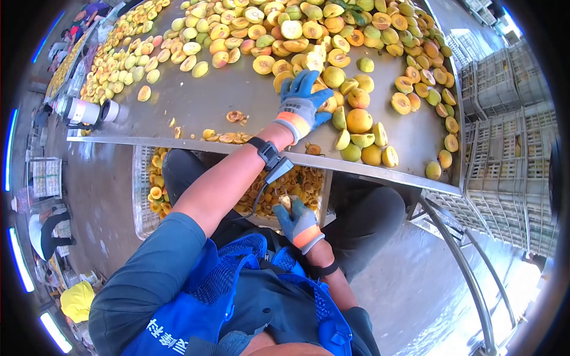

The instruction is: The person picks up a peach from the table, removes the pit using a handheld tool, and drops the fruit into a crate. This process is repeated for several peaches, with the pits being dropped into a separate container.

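My left hand point(301, 98), in a blue and grey glove with an orange band, reaches over the metal table. Its fingers are spread and touch the edge of a heap of halved yellow peaches point(333, 76); whether one is under the palm is hidden. Lower, near my lap, my right hand point(298, 222) wears a matching glove. Its fingers are closed round a small tan object point(286, 203) whose kind I cannot make out. Beneath that hand, a plastic crate point(141, 196) holds many peach scraps point(309, 184).
The metal table point(196, 104) has a raised rim and bears more peaches and brown scraps point(236, 117). A white cylindrical device point(82, 111) sits at its left corner. Stacked crates point(510, 160) and a curved metal rail point(460, 255) stand on the right. Other people are at the far left.
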